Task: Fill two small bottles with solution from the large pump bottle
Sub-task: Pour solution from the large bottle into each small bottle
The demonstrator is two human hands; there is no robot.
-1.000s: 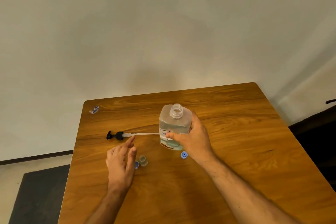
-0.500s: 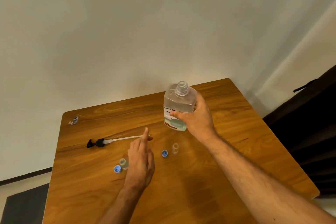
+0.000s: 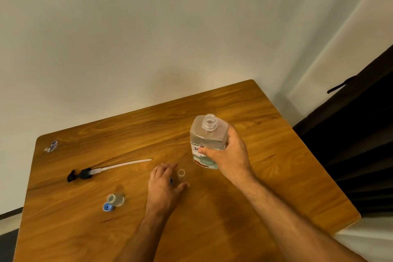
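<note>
From the head view, my right hand (image 3: 230,155) grips the clear square pump-less large bottle (image 3: 208,141) upright above the wooden table (image 3: 276,155); my left hand (image 3: 163,183), fingers relaxed, reaches beside the tiny clear open bottle (image 3: 181,174), just below-left of the large one.

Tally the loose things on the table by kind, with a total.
Large bottle: 1
Small bottles: 2
Blue caps: 2
Pump head with tube: 1
Small wrapper-like item, far corner: 1
Total: 7
</note>
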